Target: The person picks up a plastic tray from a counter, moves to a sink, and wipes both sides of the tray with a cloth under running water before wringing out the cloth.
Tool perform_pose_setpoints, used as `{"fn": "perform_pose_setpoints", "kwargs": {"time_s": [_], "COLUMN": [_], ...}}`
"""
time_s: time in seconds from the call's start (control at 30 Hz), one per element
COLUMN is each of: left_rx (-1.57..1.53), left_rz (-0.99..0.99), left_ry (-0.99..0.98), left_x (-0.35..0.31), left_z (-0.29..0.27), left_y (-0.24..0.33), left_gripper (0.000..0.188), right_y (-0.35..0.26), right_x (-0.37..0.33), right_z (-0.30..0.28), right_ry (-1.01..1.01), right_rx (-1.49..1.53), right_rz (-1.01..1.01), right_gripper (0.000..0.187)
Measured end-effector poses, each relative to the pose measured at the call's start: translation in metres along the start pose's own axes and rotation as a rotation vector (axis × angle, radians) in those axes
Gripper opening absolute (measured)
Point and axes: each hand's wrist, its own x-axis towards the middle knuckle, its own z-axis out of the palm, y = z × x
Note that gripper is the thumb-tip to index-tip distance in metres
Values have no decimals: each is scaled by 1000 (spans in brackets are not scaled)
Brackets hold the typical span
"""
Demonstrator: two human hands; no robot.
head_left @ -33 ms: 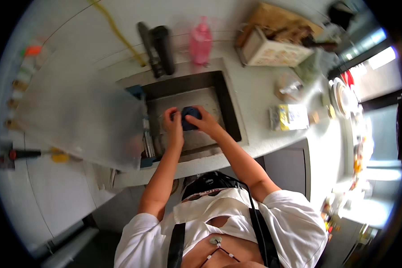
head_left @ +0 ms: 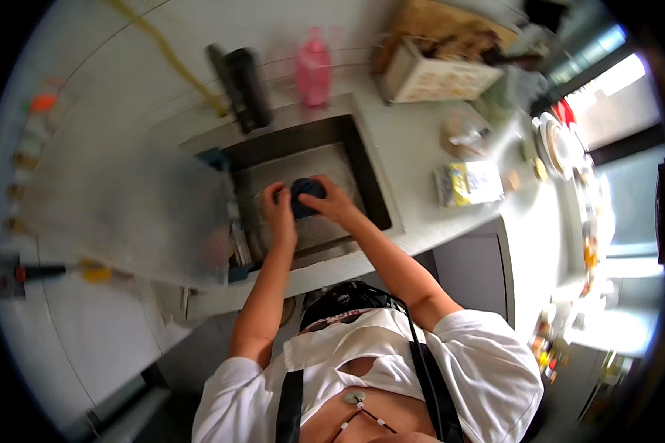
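Note:
Over the steel sink [head_left: 369, 170], a dark blue bundle [head_left: 305, 196] that looks like bunched cloth is held between my two hands. My right hand [head_left: 332, 201] wraps round its right side, with the thumb across the front. On the other side my left hand [head_left: 279, 214] is closed, and a dark bit shows between its thumb and fingers. The fold of the bundle inside the palms is hidden. A dark faucet [head_left: 247, 92] stands behind the sink, and no water can be made out.
A translucent sheet [head_left: 148, 214] covers the left counter beside a teal rack edge [head_left: 238, 272]. Behind the sink stands a pink bottle [head_left: 314, 74]. To the right are a white box [head_left: 436, 77], a plastic bag [head_left: 465, 139], a yellow-and-white packet [head_left: 469, 183] and stacked plates [head_left: 556, 148].
The whole view has shifted slightly, with the sink and counter things sitting a little farther left. Both hands stay on the dark blue bundle.

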Motion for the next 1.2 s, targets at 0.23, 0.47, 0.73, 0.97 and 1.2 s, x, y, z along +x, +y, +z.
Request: {"fn": "perform_pose_setpoints", "kwargs": {"time_s": [0.23, 0.47, 0.73, 0.97, 1.2], "left_rx": [-263, -701, -1014, -429, 111], "left_rz": [-691, -874, -780, -261, -1], "left_ry": [-506, -612, -404, 71, 243], "left_x": [-24, -13, -11, -41, -29], "left_z": [-6, 26, 68, 110, 108], "left_y": [15, 39, 15, 37, 7], "left_gripper": [50, 44, 39, 40, 47], "right_y": [-19, -41, -32, -13, 31], "right_x": [-21, -51, -51, -28, 5], "right_z": [-24, -35, -42, -39, -30], "right_ry": [103, 8, 298, 416, 466], "right_rx": [-392, -408, -249, 229, 398], "right_rz": [-661, -850, -821, -329, -73], "right_gripper": [36, 33, 30, 19, 17]}}
